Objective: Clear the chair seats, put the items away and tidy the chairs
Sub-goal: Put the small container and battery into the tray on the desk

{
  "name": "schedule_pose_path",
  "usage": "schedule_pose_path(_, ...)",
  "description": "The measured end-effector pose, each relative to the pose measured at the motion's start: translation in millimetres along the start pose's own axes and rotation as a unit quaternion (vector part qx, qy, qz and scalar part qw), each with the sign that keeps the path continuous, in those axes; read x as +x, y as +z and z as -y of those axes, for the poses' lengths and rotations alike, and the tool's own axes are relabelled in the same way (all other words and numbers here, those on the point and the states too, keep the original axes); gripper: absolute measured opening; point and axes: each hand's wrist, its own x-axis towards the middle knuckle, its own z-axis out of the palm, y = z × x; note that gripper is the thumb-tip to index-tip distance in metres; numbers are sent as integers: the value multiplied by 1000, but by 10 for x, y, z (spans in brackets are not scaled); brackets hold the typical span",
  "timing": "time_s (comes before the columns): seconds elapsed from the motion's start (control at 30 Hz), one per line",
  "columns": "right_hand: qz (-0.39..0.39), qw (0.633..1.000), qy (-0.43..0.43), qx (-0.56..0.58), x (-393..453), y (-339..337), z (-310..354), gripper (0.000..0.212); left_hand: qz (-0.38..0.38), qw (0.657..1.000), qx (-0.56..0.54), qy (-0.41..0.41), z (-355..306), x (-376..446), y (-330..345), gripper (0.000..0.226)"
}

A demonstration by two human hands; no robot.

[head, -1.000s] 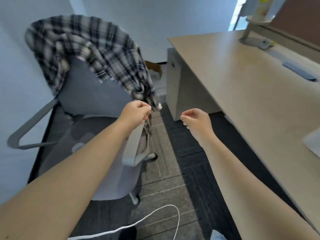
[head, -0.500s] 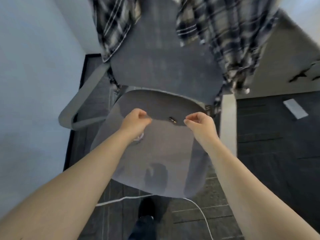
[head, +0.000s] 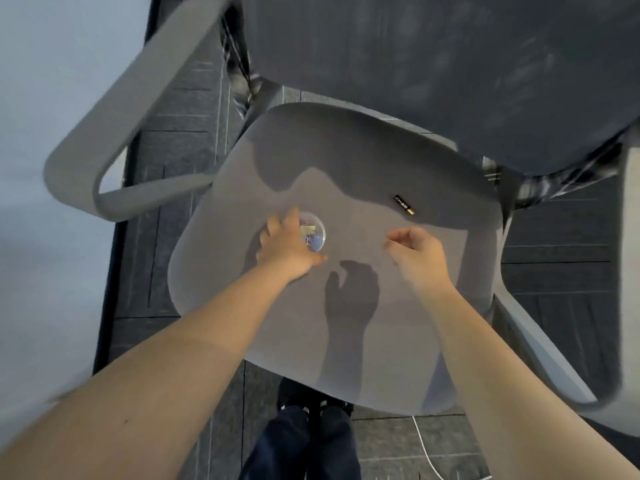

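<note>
I look straight down on a grey office chair seat [head: 346,341]. A small clear round container [head: 316,233] of coloured clips rests on its middle left. My left hand [head: 285,249] lies over the container's left side, index finger at the far rim and thumb at the near rim. A small black battery with a gold tip [head: 404,205] lies loose on the seat further back right, touched by nothing. My right hand [head: 417,252] hovers just short of the battery, fingers loosely curled and holding nothing.
The dark backrest [head: 450,64] rises at the top, with a plaid shirt [head: 554,181] hanging behind it. Grey armrests stand left [head: 114,143] and right [head: 540,344]. A pale wall [head: 52,237] runs along the left. A white cable [head: 426,452] lies on the dark carpet by my feet [head: 311,414].
My left hand has let go of the plaid shirt and dropped onto the clip container. The view has swung from beside the desk to directly above the seat; my right hand came over the seat.
</note>
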Motion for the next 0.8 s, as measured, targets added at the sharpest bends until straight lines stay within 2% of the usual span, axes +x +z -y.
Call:
schedule_pose_path(0.1, 3, 1000, 7, 3, 135, 26, -71, 9, -24, 1000, 6, 12, 45, 112, 81, 86)
schedule_pose_path(0.23, -48, 999, -1, -4, 401, 32, -130, 19, -67, 996, -30, 57, -78, 261, 89, 80)
schedule_pose_path(0.4, -126, 990, -5, -67, 766, 64, -195, 35, -48, 984, -109, 134, -312, 544, 103, 86)
schedule_pose_path(0.53, -160, 976, 13, -147, 1019, 95, -285, 45, -41, 979, -132, 149, -383, 670, 233, 90)
schedule_pose_path(0.7, -163, 957, -3, -240, 1078, 132, -316, 27, -60, 976, -129, 164, -408, 685, 242, 88)
schedule_pose_path(0.8, -149, 964, -10, -222, 976, 101, -272, 24, -64, 976, -139, 156, -413, 586, 162, 89)
